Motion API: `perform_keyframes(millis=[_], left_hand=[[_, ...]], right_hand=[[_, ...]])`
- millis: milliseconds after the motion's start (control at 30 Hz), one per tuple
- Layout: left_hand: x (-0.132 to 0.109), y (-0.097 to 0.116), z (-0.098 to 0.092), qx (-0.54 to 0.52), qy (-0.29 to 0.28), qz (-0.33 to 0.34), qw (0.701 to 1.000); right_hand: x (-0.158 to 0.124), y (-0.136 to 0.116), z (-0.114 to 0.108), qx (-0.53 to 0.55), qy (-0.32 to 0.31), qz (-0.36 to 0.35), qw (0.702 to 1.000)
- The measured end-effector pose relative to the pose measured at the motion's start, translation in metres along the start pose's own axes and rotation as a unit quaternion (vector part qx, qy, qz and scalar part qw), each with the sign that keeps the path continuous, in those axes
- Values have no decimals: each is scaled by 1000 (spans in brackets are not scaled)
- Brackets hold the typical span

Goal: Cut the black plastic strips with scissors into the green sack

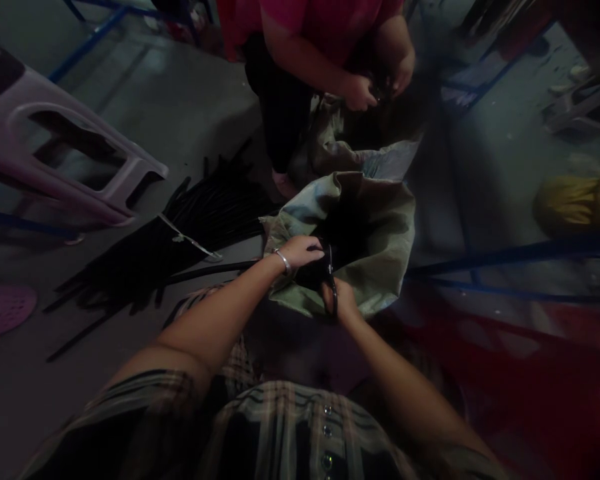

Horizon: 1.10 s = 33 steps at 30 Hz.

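Observation:
Over the near side of an open woven sack (380, 287), my left hand (301, 253) is closed round a long black tube-like strip (210, 270). The strip's free length trails out to the left, past my wrist. In my right hand (341, 300) is a pair of scissors (335, 293) with black handles, their thin blade pointing up beside my left fingertips. Whether the blades touch the strip is too dark to tell. Deep shadow hides the sack's contents. To the left, a bundle of similar black strips (200, 227) lies on the floor, with a pale tie (185, 237) across it.
A person in a pink top (320, 33) works with both hands over another sack (350, 157) just beyond. A pale plastic stool (70, 147) stands at left, near a pink clog (5, 310). Blue metal bars (520, 257) and a yellow bundle (575, 203) are at right.

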<state>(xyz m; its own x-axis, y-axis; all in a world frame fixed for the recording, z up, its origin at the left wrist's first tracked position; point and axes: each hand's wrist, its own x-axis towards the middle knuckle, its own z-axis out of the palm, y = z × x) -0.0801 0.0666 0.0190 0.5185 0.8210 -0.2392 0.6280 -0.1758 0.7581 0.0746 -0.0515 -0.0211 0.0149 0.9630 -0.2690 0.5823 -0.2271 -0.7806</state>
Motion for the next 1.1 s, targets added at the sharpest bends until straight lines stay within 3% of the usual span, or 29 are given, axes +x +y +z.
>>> perform_keyframes(millis=[300, 467, 567, 733, 1100], left_hand=[[0, -2, -1, 13, 14, 18, 1000], [-1, -1, -4, -29, 3, -19, 999], [0, -2, -4, -78, 8, -44, 996], [1, -2, -1, -154, -14, -67, 986], [-1, 2, 2, -149, -65, -56, 985]], right_hand=[[0, -9, -5, -6, 1, 12, 1000], [2, -8, -7, -11, 12, 17, 1000], [3, -6, -7, -21, -23, 8, 999], [2, -1, -2, -60, -79, 3, 995], [2, -4, -4, -128, -70, -6, 989]])
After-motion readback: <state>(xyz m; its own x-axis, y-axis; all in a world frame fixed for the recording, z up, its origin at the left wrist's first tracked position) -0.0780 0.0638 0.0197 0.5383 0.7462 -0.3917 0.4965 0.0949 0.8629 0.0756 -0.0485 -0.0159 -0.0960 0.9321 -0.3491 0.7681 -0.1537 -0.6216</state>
